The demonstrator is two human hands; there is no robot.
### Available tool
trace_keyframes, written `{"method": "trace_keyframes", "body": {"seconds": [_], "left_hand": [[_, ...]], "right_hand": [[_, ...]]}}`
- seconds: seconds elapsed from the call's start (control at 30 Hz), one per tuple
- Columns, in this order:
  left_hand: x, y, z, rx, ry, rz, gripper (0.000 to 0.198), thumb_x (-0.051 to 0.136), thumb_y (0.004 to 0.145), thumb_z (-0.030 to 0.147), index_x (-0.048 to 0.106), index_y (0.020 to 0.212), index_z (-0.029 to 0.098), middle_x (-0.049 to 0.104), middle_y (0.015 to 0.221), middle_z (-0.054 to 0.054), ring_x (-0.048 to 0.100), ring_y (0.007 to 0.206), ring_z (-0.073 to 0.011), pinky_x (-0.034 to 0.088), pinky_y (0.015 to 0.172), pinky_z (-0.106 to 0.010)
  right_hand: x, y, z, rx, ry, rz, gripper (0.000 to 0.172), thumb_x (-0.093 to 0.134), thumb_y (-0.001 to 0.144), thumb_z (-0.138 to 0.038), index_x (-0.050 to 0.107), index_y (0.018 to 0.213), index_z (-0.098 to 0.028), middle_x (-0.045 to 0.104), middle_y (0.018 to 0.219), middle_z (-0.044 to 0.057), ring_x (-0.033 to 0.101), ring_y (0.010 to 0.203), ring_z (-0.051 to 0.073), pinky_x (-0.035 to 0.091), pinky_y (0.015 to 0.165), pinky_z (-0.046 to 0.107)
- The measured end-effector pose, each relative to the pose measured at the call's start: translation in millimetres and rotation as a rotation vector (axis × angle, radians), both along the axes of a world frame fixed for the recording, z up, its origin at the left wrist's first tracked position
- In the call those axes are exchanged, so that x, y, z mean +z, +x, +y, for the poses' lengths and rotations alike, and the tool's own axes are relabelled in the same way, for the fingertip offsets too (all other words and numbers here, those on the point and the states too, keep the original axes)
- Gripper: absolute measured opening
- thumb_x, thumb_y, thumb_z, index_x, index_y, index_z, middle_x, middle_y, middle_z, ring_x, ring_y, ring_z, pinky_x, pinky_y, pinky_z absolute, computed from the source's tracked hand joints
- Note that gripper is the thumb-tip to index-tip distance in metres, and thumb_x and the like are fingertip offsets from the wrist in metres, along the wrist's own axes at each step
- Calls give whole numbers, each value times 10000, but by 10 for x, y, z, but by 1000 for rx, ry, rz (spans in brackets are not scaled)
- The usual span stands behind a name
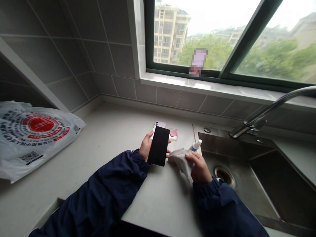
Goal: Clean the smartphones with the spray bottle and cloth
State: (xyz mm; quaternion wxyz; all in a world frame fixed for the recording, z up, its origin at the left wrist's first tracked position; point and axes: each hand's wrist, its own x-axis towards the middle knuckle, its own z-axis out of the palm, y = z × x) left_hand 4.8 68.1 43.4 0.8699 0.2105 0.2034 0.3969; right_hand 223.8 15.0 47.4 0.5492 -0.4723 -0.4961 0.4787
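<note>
In the head view, a black smartphone (158, 145) is held in the left hand (146, 147), with its dark face turned up and its long axis tilted. The grip of that hand is closed around the phone from beneath, and the fingertips (168, 151) are seen curling past its right edge. The phone is held just above a pale stone bench (81, 168), close to its front edge. A white cloth (180, 160) is gripped in the right hand (199, 168), and a small spray bottle (195, 145) with a white nozzle is held in the same closed grip, with its top pointed away from the person. The bunched cloth is held just beside the phone, and its free end hangs toward the bench. Behind the left hand, a lilac phone (158, 125) with two camera lenses is laid on the bench, partly hidden by the black phone. Just beside it, a small clear packet (173, 133) with a pink insert is seen. A white printed plastic bag (32, 140) is laid on the left of the bench. A stainless steel sink (247, 184) and an arched faucet (271, 113) are set to the right, below a window (197, 36). A small blurred object (197, 62) is seen at the window, but it cannot be made out.
</note>
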Motion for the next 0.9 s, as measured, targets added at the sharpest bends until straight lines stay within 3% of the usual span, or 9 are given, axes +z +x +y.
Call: {"method": "trace_keyframes", "body": {"seconds": [0.17,0.3,0.47,0.6,0.7,0.9], "left_hand": [[-14,-3,6,-10,7,-13,729,362,908,615,564,1325,53,624,1288,-235,713,849,-349,540,766,-506],[-30,-17,12,-49,37,-51,744,351,908,617,545,1347,49,597,1327,-242,705,901,-367,524,802,-520],[-42,-28,16,-117,50,-92,771,325,905,640,528,1371,60,581,1353,-227,689,941,-384,500,831,-528],[-28,-14,0,-118,25,-107,794,325,899,658,535,1355,43,613,1290,-240,674,948,-383,488,831,-520],[-18,-14,-3,-130,31,-114,795,309,903,659,529,1365,50,609,1299,-234,669,937,-376,485,826,-520],[-22,-47,17,-209,57,-180,894,282,883,710,492,1399,10,526,1410,-260,661,959,-369,476,861,-508]], "right_hand": [[77,93,-30,119,-140,104,356,631,724,-527,649,614,-189,589,533,46,501,428,181,429,398,321],[116,133,-55,177,-193,111,316,626,696,-504,662,673,-191,599,550,47,524,463,194,447,455,333],[120,84,-48,134,-157,235,327,603,697,-483,730,820,-209,710,714,76,647,610,272,532,605,446],[180,49,-64,279,-207,338,538,526,756,-551,714,1099,-182,749,1019,153,706,893,360,539,772,544],[214,45,-77,324,-261,306,653,510,763,-640,686,1151,-145,737,1054,199,700,945,391,543,770,553],[173,55,-58,290,-324,548,570,552,804,-486,636,1250,-141,723,1142,190,696,1022,382,524,878,574]]}}
